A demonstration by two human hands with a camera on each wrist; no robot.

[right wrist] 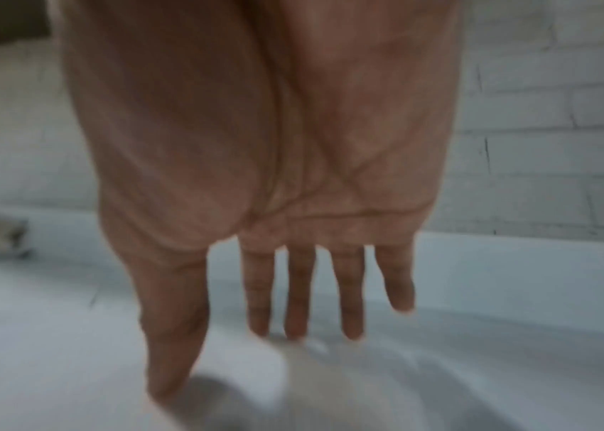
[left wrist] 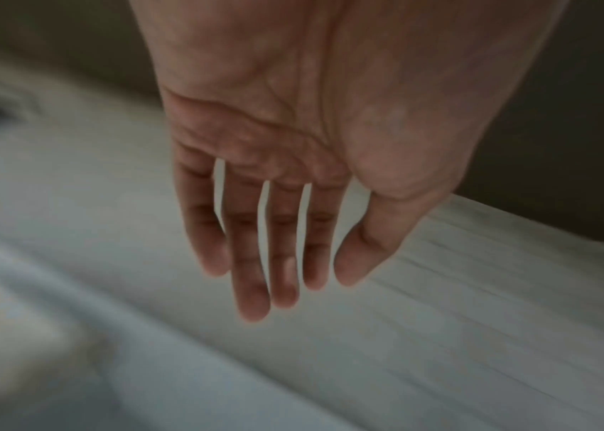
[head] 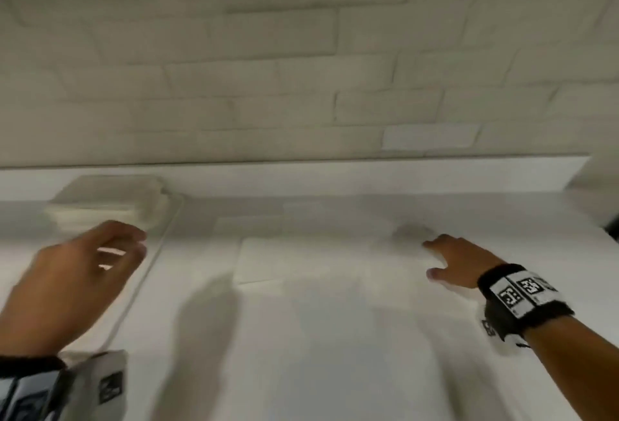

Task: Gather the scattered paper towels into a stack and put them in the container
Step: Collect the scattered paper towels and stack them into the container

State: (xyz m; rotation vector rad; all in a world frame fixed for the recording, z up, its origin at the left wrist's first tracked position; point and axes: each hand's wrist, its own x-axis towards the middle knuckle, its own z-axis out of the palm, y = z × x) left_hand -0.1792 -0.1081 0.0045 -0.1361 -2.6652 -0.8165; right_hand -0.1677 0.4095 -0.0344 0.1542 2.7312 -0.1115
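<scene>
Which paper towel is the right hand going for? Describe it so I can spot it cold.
Start at the white brick wall and drop to the white countertop below it. In the middle lies a flat, pale paper towel, with the right hand open at its right edge. Unlike the stacked towels far left by the left hand, it lies flat and low.

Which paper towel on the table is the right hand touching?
The right hand rests its straight fingers on the towel at the right. The flat towel in the middle lies untouched, and the left hand holds nothing.
</scene>
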